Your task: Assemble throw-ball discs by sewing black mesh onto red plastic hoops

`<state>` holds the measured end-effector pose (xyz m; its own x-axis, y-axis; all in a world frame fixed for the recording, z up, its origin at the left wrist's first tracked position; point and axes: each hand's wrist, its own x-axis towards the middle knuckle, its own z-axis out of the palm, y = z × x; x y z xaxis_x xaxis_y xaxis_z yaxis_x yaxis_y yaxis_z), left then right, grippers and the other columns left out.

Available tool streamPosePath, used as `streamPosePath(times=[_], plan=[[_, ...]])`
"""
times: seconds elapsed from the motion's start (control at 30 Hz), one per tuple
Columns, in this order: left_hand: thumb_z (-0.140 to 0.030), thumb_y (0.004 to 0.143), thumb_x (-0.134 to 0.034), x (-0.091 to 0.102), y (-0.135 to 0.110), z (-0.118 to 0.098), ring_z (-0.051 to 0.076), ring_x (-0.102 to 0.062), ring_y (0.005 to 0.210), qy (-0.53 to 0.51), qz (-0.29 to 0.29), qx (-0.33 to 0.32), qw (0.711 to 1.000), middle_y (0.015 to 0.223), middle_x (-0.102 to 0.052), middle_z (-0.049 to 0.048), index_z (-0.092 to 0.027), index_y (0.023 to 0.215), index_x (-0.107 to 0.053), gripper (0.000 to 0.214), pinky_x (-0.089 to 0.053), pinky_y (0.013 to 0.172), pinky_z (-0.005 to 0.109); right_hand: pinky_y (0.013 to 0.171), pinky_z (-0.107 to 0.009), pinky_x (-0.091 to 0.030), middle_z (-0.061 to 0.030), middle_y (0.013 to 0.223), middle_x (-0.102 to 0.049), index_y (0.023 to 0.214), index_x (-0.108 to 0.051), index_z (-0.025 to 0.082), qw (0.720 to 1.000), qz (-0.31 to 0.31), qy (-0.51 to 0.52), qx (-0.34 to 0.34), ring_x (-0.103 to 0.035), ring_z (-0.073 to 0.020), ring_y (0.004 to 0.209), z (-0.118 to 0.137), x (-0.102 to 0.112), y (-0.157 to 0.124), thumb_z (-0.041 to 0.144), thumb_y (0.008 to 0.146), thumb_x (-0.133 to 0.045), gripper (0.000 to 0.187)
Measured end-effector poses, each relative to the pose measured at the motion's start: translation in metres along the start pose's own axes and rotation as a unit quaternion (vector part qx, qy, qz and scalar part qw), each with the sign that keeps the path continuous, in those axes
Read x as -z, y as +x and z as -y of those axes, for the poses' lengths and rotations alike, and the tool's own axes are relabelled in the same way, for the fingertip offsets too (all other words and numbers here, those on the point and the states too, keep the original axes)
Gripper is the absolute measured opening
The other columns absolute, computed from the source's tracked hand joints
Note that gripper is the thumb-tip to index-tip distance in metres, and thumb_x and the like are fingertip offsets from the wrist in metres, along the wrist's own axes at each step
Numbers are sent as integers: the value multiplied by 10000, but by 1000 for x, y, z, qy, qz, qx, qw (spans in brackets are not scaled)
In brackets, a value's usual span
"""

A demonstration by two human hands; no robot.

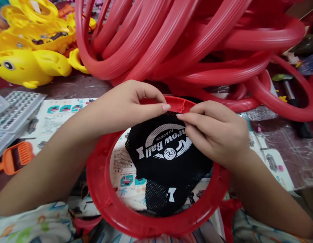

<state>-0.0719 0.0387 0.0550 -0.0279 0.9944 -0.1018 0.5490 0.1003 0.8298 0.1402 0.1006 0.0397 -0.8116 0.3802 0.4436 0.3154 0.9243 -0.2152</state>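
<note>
Black mesh net (166,173), and here it is, lying across the opening of the red ring (156,226), its upper edge up at twelve to one o'clock, its loose end sagging to six, white lettering upside down to me. My right hand (217,128) comes in from two o'clock, fingertips together, pinched on the mesh edge, as far as I can judge. My left hand (136,98) arches over from eleven, thumb and index tips close together by the rim; whether they've caught any cloth, I can't tell.

And right between those fingertips' reach, at one o'clock, a small peg (182,108) stands on the ring's inner side! I take this for fitting edge to rim, so the knack is a small, firm pinch: grip the edge close to the peg, not out in the slack. Left steadies the rim, right guides the cloth, tension even both ways. Too hard a tug could stretch these fine holes, I reckon; too loose, and the edge could slip. Thumbs clear of the peg, please, so I can see it! And that dangling end at six wants to hang free, untwisted, or its drag may skew the edge.
</note>
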Motion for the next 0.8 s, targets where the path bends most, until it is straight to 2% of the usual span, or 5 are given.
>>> streamPosePath(times=[0.13,0.23,0.47,0.67,0.8], plan=[[-368,813,-661,5,-14,-19,157,-602,723,15,-21,-6,1000,783,-693,4,-228,763,-732,165,-444,583,258,722,-271,-534,-69,897,-685,1018,-701,177,999,-34,3,23,-639,-160,862,7,12,-1,150,914,-548,187],[-338,799,-694,4,-19,-25,146,-602,726,34,-40,-26,998,762,-684,-19,-234,737,-727,125,-452,620,262,721,-269,-541,-58,869,-669,1016,-696,168,999,-35,-2,28,-623,-149,817,9,16,0,149,917,-541,185],[-354,799,-693,-1,-18,-21,102,-537,656,79,-57,-49,994,698,-634,-33,-197,697,-694,187,-392,580,226,680,-280,-539,-64,833,-648,986,-697,112,996,-68,7,58,-611,-149,760,7,10,0,120,902,-542,177],[-327,821,-639,-6,-18,-20,93,-502,612,62,-64,-48,995,633,-582,-31,-170,689,-670,208,-358,533,208,651,-273,-522,-79,818,-638,984,-704,66,994,-82,20,69,-601,-148,740,5,9,-1,82,879,-563,176],[-348,829,-636,-6,-19,-20,87,-466,581,67,-68,-51,994,598,-537,-38,-164,691,-657,231,-329,506,214,674,-268,-520,-72,821,-629,997,-702,74,994,-82,23,70,-598,-144,749,6,9,-2,92,894,-542,190]])
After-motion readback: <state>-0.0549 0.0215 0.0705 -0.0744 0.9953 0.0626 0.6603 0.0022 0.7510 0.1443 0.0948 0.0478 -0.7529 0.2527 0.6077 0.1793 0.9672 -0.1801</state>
